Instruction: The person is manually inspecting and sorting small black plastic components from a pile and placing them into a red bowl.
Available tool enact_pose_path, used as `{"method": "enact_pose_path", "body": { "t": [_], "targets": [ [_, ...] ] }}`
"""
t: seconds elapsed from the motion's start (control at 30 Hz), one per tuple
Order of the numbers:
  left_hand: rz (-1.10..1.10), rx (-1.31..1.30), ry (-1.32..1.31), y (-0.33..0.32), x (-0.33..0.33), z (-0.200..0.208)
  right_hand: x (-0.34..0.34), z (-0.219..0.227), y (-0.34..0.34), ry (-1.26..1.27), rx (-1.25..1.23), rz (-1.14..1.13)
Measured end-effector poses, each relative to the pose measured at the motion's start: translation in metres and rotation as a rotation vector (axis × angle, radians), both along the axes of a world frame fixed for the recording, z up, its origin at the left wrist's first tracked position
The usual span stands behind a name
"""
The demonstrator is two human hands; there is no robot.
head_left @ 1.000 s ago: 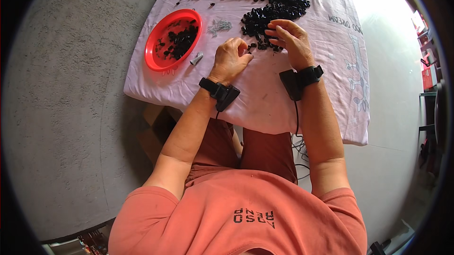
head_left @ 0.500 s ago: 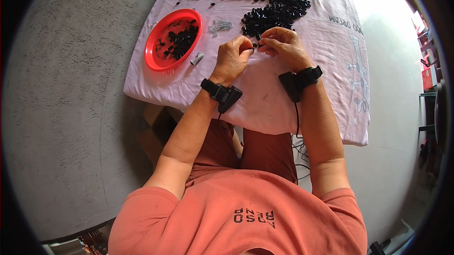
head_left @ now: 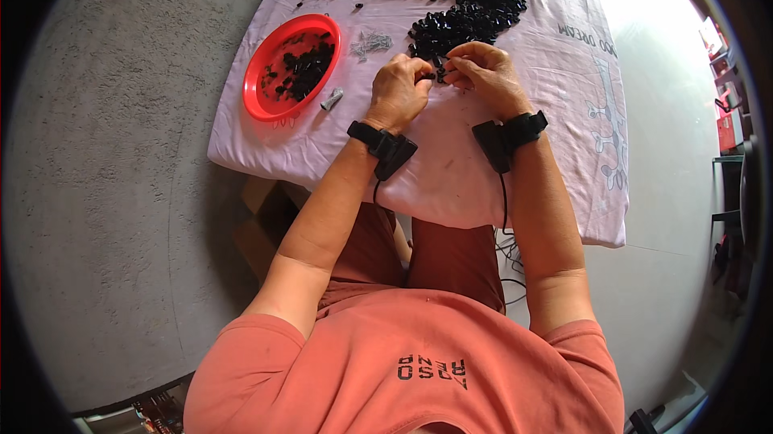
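My left hand [head_left: 398,93] is closed in a pinch, with a small dark piece [head_left: 428,76] at its thumb and fingertip. Opposite it, my right hand [head_left: 491,80] curls its fingers and thumb together; whatever is between their tips is too small to make out. A few loose black pieces [head_left: 440,72] lie between the two hands, at the near end of a large pile of small shiny black pieces [head_left: 459,25]. Both hands are low over the pink cloth [head_left: 451,144], only a short gap apart.
A red round basin [head_left: 251,84] with more black pieces stands at the left. Beside it lie a cluster of thin silvery pieces [head_left: 372,45] and a small grey roll [head_left: 332,99]. Dark cables [head_left: 512,261] hang below the table's near edge.
My left hand has shifted slightly upward and its fingers have curled further. The right hand has hardly moved, and more loose black pieces now show between the hands.
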State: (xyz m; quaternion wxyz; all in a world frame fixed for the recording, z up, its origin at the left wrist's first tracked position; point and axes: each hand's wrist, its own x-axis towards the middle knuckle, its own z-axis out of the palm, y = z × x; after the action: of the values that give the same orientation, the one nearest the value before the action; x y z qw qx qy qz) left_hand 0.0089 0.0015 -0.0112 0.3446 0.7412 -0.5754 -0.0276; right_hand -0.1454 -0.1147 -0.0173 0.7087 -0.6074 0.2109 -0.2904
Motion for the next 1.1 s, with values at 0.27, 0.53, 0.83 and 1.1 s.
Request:
{"method": "enact_pose_path", "body": {
  "t": [0.27, 0.53, 0.83, 1.1],
  "targets": [
    [-0.004, -0.057, 0.036, -0.001, 0.003, -0.001, 0.000, -0.003, -0.001, -0.008, -0.017, 0.004],
    [0.115, 0.000, 0.053, 0.019, 0.021, -0.004, -0.001, 0.002, 0.002, 0.021, -0.004, 0.001],
    [0.050, 0.018, 0.044, 0.019, 0.002, 0.003, -0.002, 0.005, 0.004, 0.040, -0.031, 0.006],
    [-0.058, -0.134, 0.092, 0.015, -0.015, 0.013, 0.001, 0.005, 0.006, 0.066, -0.105, 0.083]
  ]
}}
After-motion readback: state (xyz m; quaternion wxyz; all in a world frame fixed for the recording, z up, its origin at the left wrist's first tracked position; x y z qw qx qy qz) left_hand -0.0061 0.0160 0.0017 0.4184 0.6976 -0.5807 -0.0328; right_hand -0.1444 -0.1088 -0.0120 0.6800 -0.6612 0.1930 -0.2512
